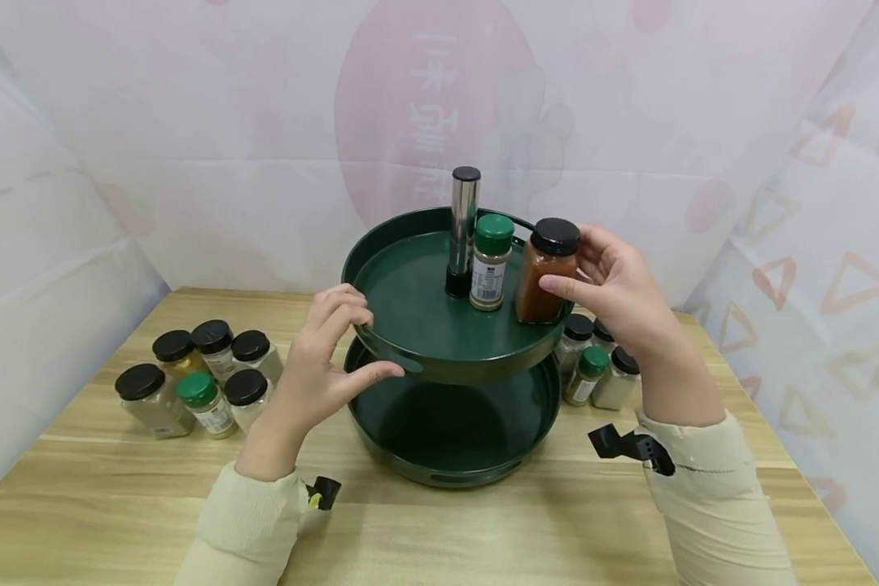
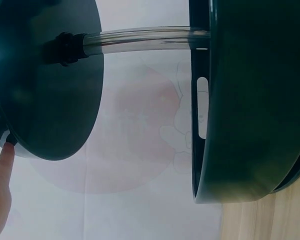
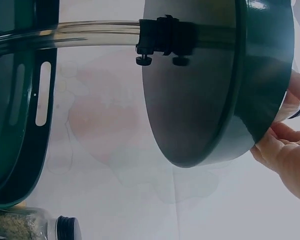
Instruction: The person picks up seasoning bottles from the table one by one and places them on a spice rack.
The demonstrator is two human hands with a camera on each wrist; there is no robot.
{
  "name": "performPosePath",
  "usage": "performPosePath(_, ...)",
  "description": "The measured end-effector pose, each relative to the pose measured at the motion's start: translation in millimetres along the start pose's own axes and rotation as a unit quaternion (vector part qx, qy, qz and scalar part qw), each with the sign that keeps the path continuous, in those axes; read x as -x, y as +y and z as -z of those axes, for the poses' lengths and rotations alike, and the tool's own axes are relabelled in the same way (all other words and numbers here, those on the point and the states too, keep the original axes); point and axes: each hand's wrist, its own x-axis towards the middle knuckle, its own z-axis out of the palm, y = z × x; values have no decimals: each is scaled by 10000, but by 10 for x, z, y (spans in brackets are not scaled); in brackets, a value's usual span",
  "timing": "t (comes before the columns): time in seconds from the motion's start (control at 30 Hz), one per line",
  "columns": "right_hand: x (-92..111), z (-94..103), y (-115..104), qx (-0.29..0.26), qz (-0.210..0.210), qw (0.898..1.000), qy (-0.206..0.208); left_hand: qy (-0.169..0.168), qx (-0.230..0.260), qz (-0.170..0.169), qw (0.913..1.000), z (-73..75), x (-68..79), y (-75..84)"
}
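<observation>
A dark green two-tier round rack stands on the table, its upper tray above its lower tray. My left hand holds the upper tray's left front rim, fingers over the edge and thumb along the outer wall. On the right side of that tray, my right hand grips a square spice jar of reddish-brown powder with a black lid, thumb in front. Beside it stands a small green-capped spice bottle, close to the metal centre pole. The right wrist view mostly hides the jar behind the tray wall.
Several spice jars with black lids and one green-capped bottle cluster on the wooden table at left. Another group, with a green-capped bottle, stands right of the rack under my right forearm. A pale printed curtain hangs behind.
</observation>
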Motion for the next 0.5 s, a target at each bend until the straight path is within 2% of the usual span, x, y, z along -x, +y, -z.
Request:
performPosePath(0.27,64,26,23,-264,222,9994,73,16,-39,-7,10000,-10,12,-21)
performPosePath(0.5,172,104,82,-656,559,9954,415,-7,-43,34,10000,-9,30,-17)
